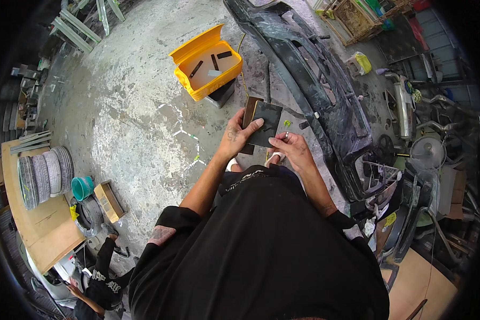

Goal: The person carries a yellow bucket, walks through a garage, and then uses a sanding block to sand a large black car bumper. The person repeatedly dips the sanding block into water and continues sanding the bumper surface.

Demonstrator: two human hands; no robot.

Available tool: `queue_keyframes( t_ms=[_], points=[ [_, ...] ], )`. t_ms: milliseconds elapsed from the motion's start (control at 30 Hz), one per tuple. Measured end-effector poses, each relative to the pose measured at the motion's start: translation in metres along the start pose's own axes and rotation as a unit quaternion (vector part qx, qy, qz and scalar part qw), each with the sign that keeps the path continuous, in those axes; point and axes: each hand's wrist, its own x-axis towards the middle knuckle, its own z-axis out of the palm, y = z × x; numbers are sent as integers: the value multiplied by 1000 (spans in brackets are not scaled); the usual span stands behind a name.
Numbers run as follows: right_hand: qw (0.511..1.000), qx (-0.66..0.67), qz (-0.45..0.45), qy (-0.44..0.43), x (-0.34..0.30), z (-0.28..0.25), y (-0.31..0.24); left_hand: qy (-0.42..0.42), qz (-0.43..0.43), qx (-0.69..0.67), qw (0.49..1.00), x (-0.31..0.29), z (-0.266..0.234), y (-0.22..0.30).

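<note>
A dark grey sheet of sandpaper [267,121] is in front of me, held in both hands. My left hand [235,133] is closed on its left edge, thumb on top. Behind the sheet a dark brown flat strip [249,113] sticks out, gripped in the same hand; its kind I cannot make out. With thumb and fingers pressed together, my right hand [295,151] pinches the sheet's lower right corner. Beyond my hands stands a yellow open tub [196,94] of cloudy liquid, with several dark bar-shaped pieces and a pale block in it.
Along the right lies a long black car bumper [314,90]. A dark grey stand [220,96] is under the tub. Tyres [45,176], a green bucket [82,188] and a cardboard box [109,201] are at the left. Another person [104,280] is at lower left. Metal parts crowd the far right.
</note>
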Motion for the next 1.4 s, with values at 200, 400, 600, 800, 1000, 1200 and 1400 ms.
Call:
queue_keyframes(
  t_ms=[200, 400, 600, 800, 1000, 1200, 1400],
  points=[
    [998, -47, 14, -28, -4, -5, -17, 0, -11, -30, 999, 0, -2, -6],
    [994, -102, 2, -43, -4, -3, -1, 8, -24, -57, 998, 0, 0, -7],
    [988, -152, -28, -29, -5, -4, 7, 6, -30, -87, 996, -1, -4, -9],
    [999, -17, -44, 27, 2, -7, -7, 18, 49, 80, 995, -2, 2, -12],
    [986, 160, -34, 3, 0, 10, -12, -42, 240, 339, 909, -16, 26, -5],
    [984, 174, -12, 42, 8, -15, 3, 71, 105, 82, 988, -20, 22, 8],
    [990, 89, -91, 67, -3, 5, -16, 72, -29, -10, 997, -10, -35, -11]
  ],
)
